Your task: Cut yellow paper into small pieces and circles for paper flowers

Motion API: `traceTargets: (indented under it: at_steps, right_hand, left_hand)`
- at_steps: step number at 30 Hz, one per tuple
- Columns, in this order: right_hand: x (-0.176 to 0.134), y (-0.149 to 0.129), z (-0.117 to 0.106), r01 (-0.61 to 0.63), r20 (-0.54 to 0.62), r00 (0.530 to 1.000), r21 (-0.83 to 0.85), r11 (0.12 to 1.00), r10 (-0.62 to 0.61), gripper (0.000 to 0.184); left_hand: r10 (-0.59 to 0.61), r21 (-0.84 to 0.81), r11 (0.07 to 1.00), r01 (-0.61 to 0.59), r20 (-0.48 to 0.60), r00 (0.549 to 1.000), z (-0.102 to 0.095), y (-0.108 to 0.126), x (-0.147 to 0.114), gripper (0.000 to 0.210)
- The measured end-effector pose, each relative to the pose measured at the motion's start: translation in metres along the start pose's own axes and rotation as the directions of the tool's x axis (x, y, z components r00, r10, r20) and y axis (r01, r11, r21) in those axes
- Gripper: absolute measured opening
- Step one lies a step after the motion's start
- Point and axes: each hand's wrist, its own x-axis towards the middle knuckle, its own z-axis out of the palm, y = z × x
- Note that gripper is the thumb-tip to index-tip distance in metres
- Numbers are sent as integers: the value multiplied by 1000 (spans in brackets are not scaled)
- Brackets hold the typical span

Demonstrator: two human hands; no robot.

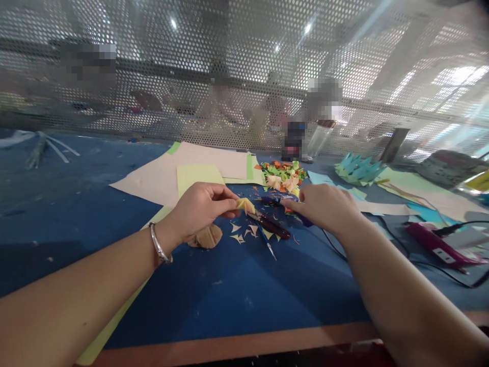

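While pinched, paper (245, 205) in left hand (204, 206)

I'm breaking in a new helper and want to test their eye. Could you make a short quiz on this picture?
1. What does the left hand hold?
a) A black cable
b) A folded yellow paper piece
c) A pair of gloves

2. True or false: the silver bracelet is worn on the right wrist.

3. Fill in the blank: the purple power strip is nearer to the ____ hand.

Key: 1. b, the fingers pinch it. 2. False, it is on the left wrist. 3. Right; the right hand is on the power strip's side of the table.
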Motion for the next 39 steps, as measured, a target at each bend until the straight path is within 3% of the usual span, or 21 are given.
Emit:
traceTargets:
  at_steps: [3,5,8,12,16,25,32,39]
  right_hand:
    - [-9,-13,-9,123,-94,990,223,967,-104,47]
    - [-15,-24,-10,257,-82,966,429,866,-246,42]
    - [-21,-38,-7,317,-93,942,568,760,-323,37]
    - [-24,-47,-2,399,-167,911,582,709,-376,22]
    - [-24,-48,-2,458,-216,885,560,690,-412,23]
    - [-25,-49,-5,479,-205,869,570,668,-449,19]
    - [-26,-50,-7,495,-193,853,593,635,-484,16]
    - [-26,-51,-8,473,-159,858,612,633,-488,18]
  left_hand:
    - [-5,-39,999,5,-15,1000,2,0,0,16]
    - [3,-42,999,-4,-26,1000,3,0,0,16]
    - [11,-38,999,-12,-32,999,6,0,0,18]
    - [-9,-61,998,8,-14,1000,10,3,-3,20]
    - [-3,-89,996,6,33,999,12,4,-6,18]
    - [-14,-133,991,24,76,997,13,8,-6,14]
    - [-60,-54,996,67,128,990,12,5,-5,19]
    - [-8,85,996,-2,116,993,9,4,-5,21]
